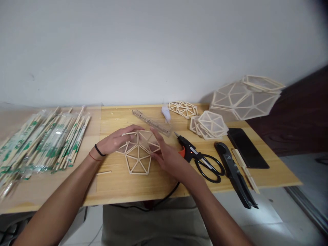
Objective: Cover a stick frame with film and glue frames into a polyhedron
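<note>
Both hands are on a wooden stick frame [138, 147] of joined triangles, its upper panels covered in thin translucent sheet. My left hand [119, 139] grips its upper left side, with the fingers partly behind the panels. On the right edge, my right hand [166, 153] holds it between thumb and fingers. The lowest pentagon of the frame is open between its sticks and rests near or on the table. A glue gun [189, 150] with a lit red light lies just right of my right hand, partly hidden by it. A loose stick [104, 172] lies below my left wrist.
Bagged chopsticks [48, 143] cover the left side. A clear ruler [151, 122] lies behind my hands. To the right are scissors [210, 168], a black tool [234, 174], a phone [248, 147], stacked covered panels [211, 124], bare stick panels [183, 109] and a larger structure [246, 99].
</note>
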{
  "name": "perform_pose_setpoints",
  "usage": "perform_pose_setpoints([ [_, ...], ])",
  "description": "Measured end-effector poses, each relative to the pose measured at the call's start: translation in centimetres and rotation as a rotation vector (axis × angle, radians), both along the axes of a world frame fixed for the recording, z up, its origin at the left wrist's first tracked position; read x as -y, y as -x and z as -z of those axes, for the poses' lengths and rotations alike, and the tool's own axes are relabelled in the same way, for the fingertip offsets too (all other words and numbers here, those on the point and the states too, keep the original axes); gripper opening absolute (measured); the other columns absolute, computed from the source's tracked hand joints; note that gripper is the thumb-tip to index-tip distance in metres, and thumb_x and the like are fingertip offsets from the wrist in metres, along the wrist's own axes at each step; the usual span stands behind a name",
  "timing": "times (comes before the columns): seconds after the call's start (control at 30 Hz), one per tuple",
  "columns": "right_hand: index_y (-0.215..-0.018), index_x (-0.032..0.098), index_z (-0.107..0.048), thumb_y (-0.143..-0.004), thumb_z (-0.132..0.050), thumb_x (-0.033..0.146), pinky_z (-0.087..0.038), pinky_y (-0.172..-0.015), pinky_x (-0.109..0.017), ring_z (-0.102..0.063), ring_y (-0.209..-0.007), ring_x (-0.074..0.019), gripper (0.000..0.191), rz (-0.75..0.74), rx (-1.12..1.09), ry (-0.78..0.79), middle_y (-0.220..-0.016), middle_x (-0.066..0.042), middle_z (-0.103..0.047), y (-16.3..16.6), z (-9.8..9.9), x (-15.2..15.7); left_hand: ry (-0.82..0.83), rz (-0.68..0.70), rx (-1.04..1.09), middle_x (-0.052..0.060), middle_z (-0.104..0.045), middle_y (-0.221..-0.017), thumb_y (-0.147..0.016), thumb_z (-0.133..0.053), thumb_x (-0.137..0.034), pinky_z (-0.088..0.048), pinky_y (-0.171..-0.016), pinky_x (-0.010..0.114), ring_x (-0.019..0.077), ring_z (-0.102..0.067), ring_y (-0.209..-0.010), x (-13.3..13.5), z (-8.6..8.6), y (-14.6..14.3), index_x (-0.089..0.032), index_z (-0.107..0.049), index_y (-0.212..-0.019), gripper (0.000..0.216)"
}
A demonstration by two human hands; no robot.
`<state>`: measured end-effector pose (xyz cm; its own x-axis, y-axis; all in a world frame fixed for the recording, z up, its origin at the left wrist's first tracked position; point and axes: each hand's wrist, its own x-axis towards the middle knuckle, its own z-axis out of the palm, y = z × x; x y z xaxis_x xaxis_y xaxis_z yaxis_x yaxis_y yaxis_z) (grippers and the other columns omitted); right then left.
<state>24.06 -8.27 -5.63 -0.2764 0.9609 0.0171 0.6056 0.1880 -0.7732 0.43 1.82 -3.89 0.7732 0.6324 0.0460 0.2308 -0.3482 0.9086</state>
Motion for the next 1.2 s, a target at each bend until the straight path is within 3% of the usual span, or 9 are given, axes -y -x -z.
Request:
perform_pose_setpoints([
  [0.2, -0.165, 0.025, -0.029, -0.099, -0.050, 0.017, -0.060, -0.090, -0.046, -0.078, -0.095, -0.0284, 0.070, 0.046, -0.004, -0.062, -0.127, -0.014, -0.075, -0.4, -0.2, 0.0, -0.047, 0.021, 0.011, 0.009, -0.056, -0.157, -0.104, -0.047, -0.035, -0.032, -0.126, 0.049, 0.0310, -0.048, -0.148, -0.2, 0.4, 0.3, -0.023, -0.058, -0.146, 0.045],
  [0.53, -0.165, 0.024, -0.028, -0.099, -0.048, 0.014, -0.059, -0.097, -0.047, -0.075, -0.114, -0.0295, 0.070, 0.023, 0.066, -0.108, -0.140, -0.014, -0.070, -0.8, -0.6, 0.7, -0.031, 0.058, -0.004, 0.007, -0.053, -0.160, -0.105, -0.046, -0.039, -0.029, -0.129, 0.049, 0.0287, -0.045, -0.151, -0.2, 0.4, 0.3, -0.025, -0.055, -0.150, 0.048],
  [0.8, -0.169, 0.026, -0.016, -0.097, -0.052, 0.013, -0.060, -0.096, -0.049, -0.075, -0.112, -0.0303, 0.082, -0.003, 0.040, -0.061, -0.135, -0.015, -0.072, -0.8, -0.2, 1.2, -0.022, 0.056, -0.007, 0.006, -0.055, -0.159, -0.105, -0.047, -0.036, -0.031, -0.128, 0.049, 0.0290, -0.047, -0.149, -0.1, 0.3, 0.3, -0.027, -0.056, -0.150, 0.046],
  [1.0, -0.170, 0.026, 0.001, -0.087, -0.065, 0.008, -0.052, -0.109, -0.054, -0.060, -0.137, -0.0349, 0.108, -0.036, 0.033, -0.007, -0.155, -0.019, -0.056, -0.9, 0.5, 1.1, -0.035, 0.056, 0.014, 0.007, -0.056, -0.157, -0.104, -0.049, -0.036, -0.033, -0.127, 0.050, 0.0295, -0.049, -0.148, -0.2, 0.4, 0.2, -0.025, -0.057, -0.148, 0.045],
  [1.2, -0.170, 0.024, -0.001, -0.089, -0.063, 0.008, -0.056, -0.102, -0.051, -0.070, -0.124, -0.0338, 0.104, -0.038, 0.026, -0.003, -0.141, -0.019, -0.068, -0.9, 0.1, 0.8, -0.002, 0.051, -0.002, 0.007, -0.055, -0.158, -0.104, -0.049, -0.035, -0.032, -0.127, 0.049, 0.0302, -0.048, -0.148, 0.0, 0.1, 0.1, -0.024, -0.056, -0.147, 0.045],
])
